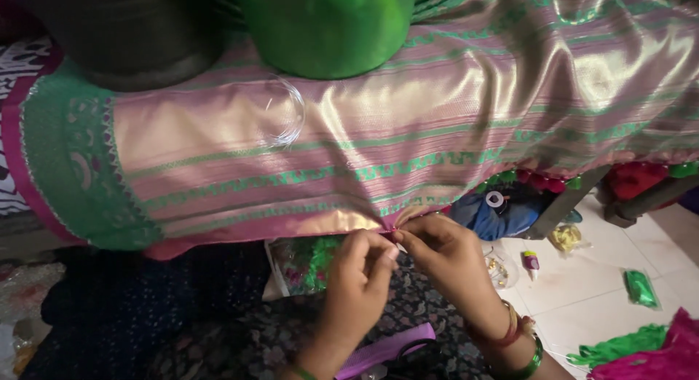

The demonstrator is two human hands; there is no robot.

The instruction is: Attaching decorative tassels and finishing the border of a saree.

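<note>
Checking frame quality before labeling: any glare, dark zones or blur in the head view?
Head view: strong sheen glare on the silk cloth, upper right nearly blown out; lower left under the cloth edge is deep shadow; both hands, left hand and right hand, are slightly soft at the pinched hem; floor evenly lit.

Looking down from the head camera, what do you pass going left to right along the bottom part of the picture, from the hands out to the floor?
Left hand → right hand → small glue bottle → green packet on the tiled floor.
</note>
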